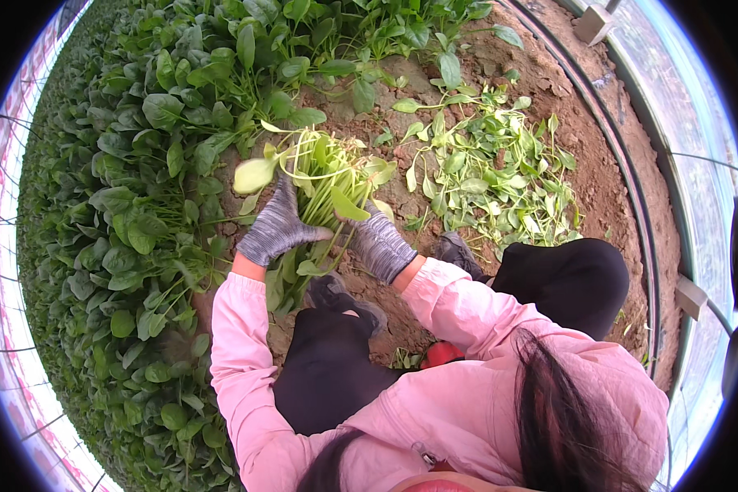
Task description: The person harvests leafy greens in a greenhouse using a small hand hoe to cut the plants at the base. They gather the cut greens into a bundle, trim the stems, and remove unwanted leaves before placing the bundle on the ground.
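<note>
My left hand [277,221], in a grey knitted glove, holds one side of a thick bunch of spinach-like leafy greens [320,190]. Its cut stem ends point up and away from me, and the leaves hang down towards my shoe. My right hand [378,240], gloved alike, grips the other side, its fingers partly hidden by stems. A large yellowish leaf [255,175] sticks out beside my left hand. Right of the bunch, a loose heap of picked leaves and stems [492,172] lies on the soil.
Dense rows of growing greens [123,215] fill the left and reach across the top. Brown soil [596,160] borders a dark hose [621,135] along the right, beside a plastic-sheeted greenhouse wall [682,80]. My bent knees and shoes are close below; a red object [441,354] is between my legs.
</note>
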{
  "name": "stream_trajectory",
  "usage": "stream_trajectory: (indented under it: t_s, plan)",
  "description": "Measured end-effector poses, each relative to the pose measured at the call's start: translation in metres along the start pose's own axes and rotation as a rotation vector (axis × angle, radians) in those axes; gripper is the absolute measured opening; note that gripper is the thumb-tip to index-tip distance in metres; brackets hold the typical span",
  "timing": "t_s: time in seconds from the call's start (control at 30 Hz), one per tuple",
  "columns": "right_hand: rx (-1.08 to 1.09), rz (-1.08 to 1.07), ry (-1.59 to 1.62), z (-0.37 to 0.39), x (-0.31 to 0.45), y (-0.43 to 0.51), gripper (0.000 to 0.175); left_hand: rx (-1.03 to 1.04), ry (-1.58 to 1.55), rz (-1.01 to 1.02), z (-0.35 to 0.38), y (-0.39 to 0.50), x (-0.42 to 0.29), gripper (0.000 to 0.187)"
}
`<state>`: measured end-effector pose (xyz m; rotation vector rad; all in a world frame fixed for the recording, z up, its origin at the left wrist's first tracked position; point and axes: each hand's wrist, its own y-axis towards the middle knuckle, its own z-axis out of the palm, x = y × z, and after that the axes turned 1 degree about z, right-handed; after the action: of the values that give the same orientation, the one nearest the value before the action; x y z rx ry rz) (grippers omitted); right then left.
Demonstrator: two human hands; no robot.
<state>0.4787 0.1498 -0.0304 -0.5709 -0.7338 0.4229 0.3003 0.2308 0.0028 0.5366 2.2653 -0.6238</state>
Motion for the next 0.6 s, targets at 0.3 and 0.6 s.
stream_trajectory:
  t_s: [0.3,0.6]
  plan:
    - [0.129,-0.109,-0.101,-0.002,0.022,-0.039,0.062,-0.153,-0.352,0.063,0.03,-0.024,-0.011,0.141]
    - [0.163,-0.516,-0.574,0.015,0.045,-0.086,0.072,-0.49,-0.171,0.188,0.001,-0.071,-0.08,0.12]
